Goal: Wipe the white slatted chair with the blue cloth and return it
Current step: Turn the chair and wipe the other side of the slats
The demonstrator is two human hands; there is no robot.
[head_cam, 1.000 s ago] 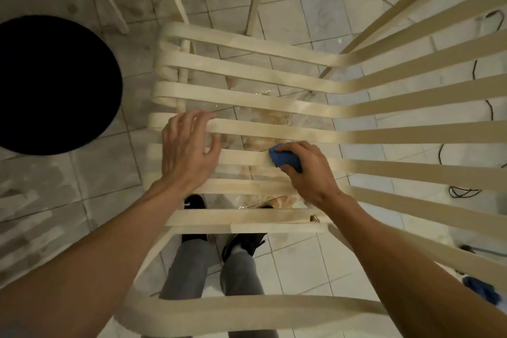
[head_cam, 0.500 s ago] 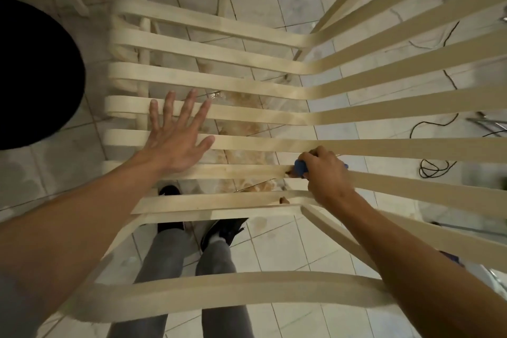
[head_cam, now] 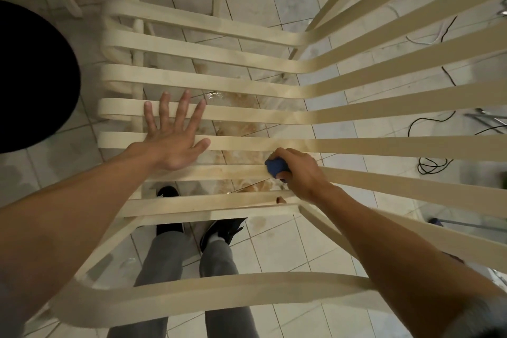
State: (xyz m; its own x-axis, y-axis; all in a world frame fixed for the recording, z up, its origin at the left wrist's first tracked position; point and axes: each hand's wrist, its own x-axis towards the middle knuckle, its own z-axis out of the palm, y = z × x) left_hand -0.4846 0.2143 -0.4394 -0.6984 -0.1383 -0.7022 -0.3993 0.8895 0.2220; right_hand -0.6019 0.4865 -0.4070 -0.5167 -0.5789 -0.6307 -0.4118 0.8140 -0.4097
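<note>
Since before, right hand [head_cam: 301, 175] slid leftward clutching blue cloth [head_cam: 276, 167] on chair [head_cam: 219, 143]; left hand [head_cam: 175, 137] splayed flat

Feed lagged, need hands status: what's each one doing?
Left hand: open, flat on the chair slats.
Right hand: closed on the blue cloth.

Blue cloth [head_cam: 276, 167] mostly hidden inside right hand [head_cam: 300, 173]; chair [head_cam: 247, 107] slats cut off at right edge.

Dim warm indoor light, soft shadows, wide-angle bending at edges — forearms blurred, glare on wet floor
</note>
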